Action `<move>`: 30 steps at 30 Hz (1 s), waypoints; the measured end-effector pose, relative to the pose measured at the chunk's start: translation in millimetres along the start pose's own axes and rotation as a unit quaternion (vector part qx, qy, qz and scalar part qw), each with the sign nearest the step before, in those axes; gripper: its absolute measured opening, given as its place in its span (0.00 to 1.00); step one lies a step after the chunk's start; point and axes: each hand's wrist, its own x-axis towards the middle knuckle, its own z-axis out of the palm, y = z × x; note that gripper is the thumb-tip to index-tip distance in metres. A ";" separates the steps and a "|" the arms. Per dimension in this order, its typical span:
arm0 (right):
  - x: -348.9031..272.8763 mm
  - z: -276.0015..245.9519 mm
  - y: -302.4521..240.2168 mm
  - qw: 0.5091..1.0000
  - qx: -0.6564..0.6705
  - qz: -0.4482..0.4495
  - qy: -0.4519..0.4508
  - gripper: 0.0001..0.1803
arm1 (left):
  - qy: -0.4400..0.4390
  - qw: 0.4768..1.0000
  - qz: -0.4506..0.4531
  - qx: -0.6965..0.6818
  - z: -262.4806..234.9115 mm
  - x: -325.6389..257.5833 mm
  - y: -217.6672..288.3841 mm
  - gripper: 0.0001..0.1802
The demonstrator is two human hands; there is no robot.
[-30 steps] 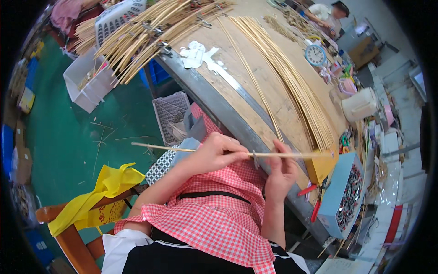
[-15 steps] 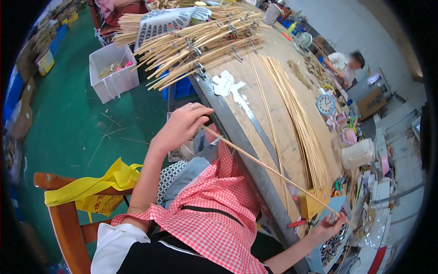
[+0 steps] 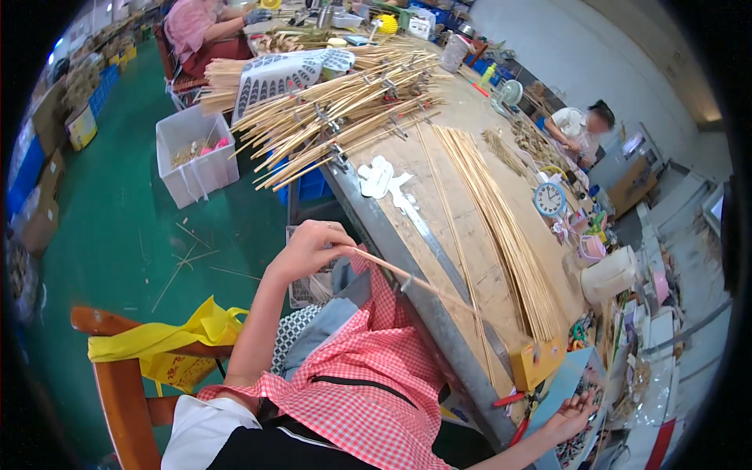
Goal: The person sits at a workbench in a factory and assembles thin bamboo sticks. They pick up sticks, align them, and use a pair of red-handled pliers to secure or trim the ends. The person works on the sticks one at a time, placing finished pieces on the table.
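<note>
Bamboo stick (image 3: 415, 280), thin, straight, pale

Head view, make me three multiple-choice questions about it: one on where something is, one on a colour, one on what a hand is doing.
1. Where does the small round clock stand?
A. on the green floor
B. on the workbench, on the far side of the laid-out bamboo sticks
C. on the wooden chair

2. What colour is the bag hung on the chair?
A. yellow
B. blue
C. white

3. What is the left hand doing?
A. lying flat and empty
B. pinching one end of a thin bamboo stick
C. holding the clock

Answers: 1 B, it sits on the bench past the stick row. 2 A, bright yellow. 3 B, the fingers close on the stick's end.
</note>
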 end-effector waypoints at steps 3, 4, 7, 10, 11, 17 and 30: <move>-6.8 6.7 4.9 0.994 -0.077 -0.054 0.057 0.20 | 0.092 0.994 -0.058 -0.008 -5.4 -0.3 -0.8 0.07; -11.6 13.8 3.2 0.992 -0.095 -0.048 0.070 0.20 | 0.128 0.989 -0.078 -0.012 -8.4 -0.3 -5.2 0.07; 1.8 -9.1 21.2 0.994 -0.088 -0.055 0.038 0.19 | 0.261 0.959 -0.092 -0.051 -18.2 1.8 -16.3 0.06; -1.0 2.1 29.0 0.993 -0.102 -0.047 0.048 0.18 | 0.344 0.933 -0.108 0.007 -39.9 13.6 -36.1 0.08; -1.4 6.3 30.8 0.993 -0.099 -0.044 0.041 0.18 | 0.366 0.924 -0.104 0.029 -50.1 19.5 -43.3 0.08; -1.1 25.6 39.1 0.996 -0.083 -0.036 0.002 0.15 | 0.360 0.897 -0.145 0.211 -115.6 74.3 -71.7 0.13; -28.1 58.2 75.9 0.931 -0.357 -0.028 -0.067 0.12 | 0.179 0.969 -0.004 0.169 -30.3 32.8 13.0 0.10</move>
